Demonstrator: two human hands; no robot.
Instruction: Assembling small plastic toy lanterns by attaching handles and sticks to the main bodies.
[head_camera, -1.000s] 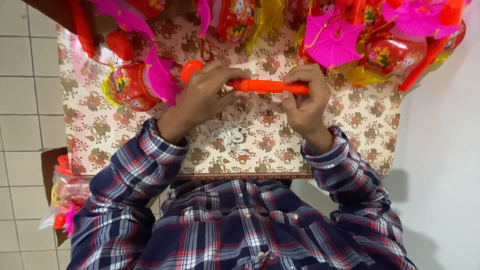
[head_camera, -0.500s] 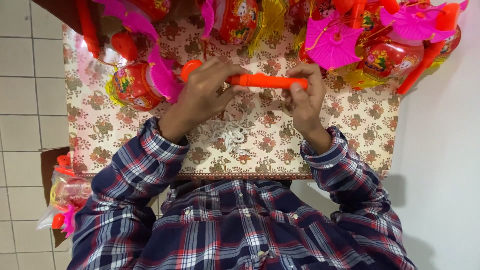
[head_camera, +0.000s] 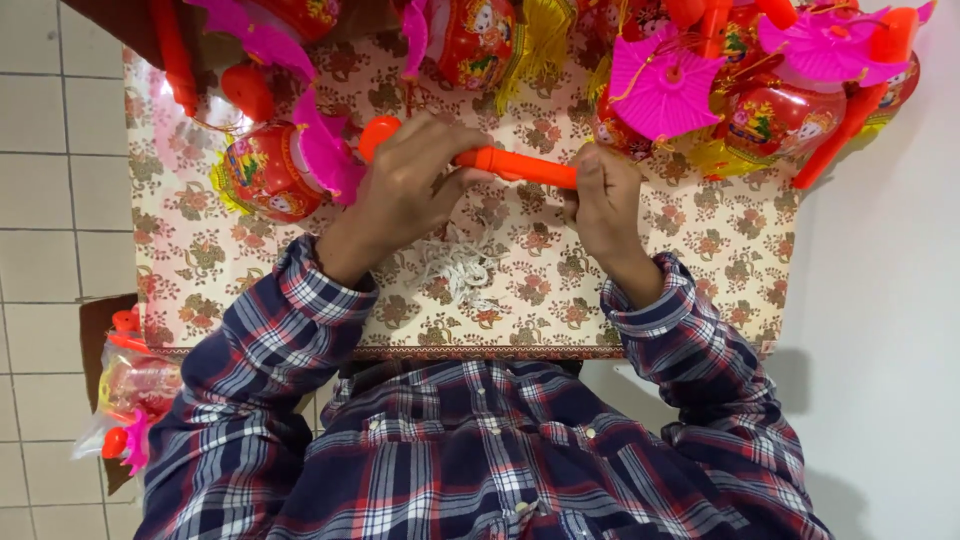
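Both hands hold one orange plastic stick (head_camera: 520, 166) level above a table with a floral cloth (head_camera: 200, 270). My left hand (head_camera: 405, 190) grips the stick's left part, where a round orange end (head_camera: 375, 132) shows. My right hand (head_camera: 600, 195) is closed around the stick's right end. A small heap of white string (head_camera: 455, 265) lies on the cloth just below the hands. A red lantern with a pink frill (head_camera: 275, 170) lies left of my left hand.
Several red and pink lanterns with yellow tassels (head_camera: 760, 100) crowd the far edge of the table. A clear bag of orange and pink parts (head_camera: 130, 395) rests at the lower left over a tiled floor. A white wall runs along the right.
The stick and both hands have shifted slightly toward the far edge of the table; the grip on the stick looks the same.
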